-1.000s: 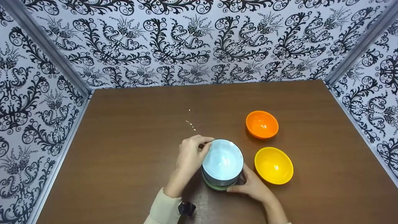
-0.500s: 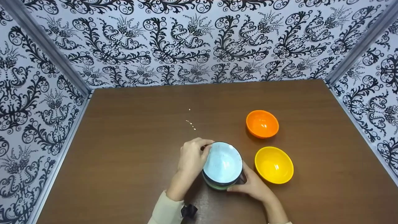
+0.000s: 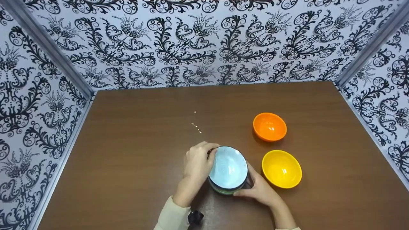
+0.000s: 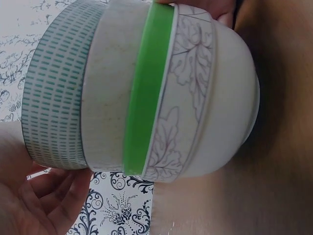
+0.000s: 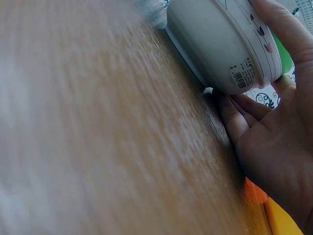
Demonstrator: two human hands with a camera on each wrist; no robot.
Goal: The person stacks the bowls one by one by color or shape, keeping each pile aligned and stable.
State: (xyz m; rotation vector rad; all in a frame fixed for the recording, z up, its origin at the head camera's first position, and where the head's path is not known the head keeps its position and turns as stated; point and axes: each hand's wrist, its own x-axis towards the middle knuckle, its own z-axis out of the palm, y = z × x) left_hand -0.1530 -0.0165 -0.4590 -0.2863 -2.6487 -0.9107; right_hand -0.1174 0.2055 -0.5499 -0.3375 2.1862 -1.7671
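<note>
A stack of nested bowls stands near the front middle of the table. On top is a bowl (image 3: pixel 228 168) with a pale blue inside and green dashes outside. My left hand (image 3: pixel 198 162) pinches its left rim between thumb and fingers. Below it, the left wrist view shows a plain off-white bowl (image 4: pixel 110 98), a bright green bowl (image 4: pixel 148 93) and, lowest, a white bowl (image 4: pixel 227 98) with a leaf pattern. My right hand (image 3: pixel 260 189) grips the lower stack from the right, thumb in front. A barcode shows on the lowest bowl in the right wrist view.
An orange bowl (image 3: pixel 270 127) stands at the back right of the stack, and a yellow bowl (image 3: pixel 281 169) sits just right of my right hand. Small pale specks (image 3: pixel 196 126) lie on the brown table (image 3: pixel 134 143). Patterned walls (image 3: pixel 204 41) enclose the back and sides.
My left hand has lowered the pale blue bowl slightly, so it sits closer into the stack. The right hand has stayed in place, and the orange and yellow bowls have not moved.
</note>
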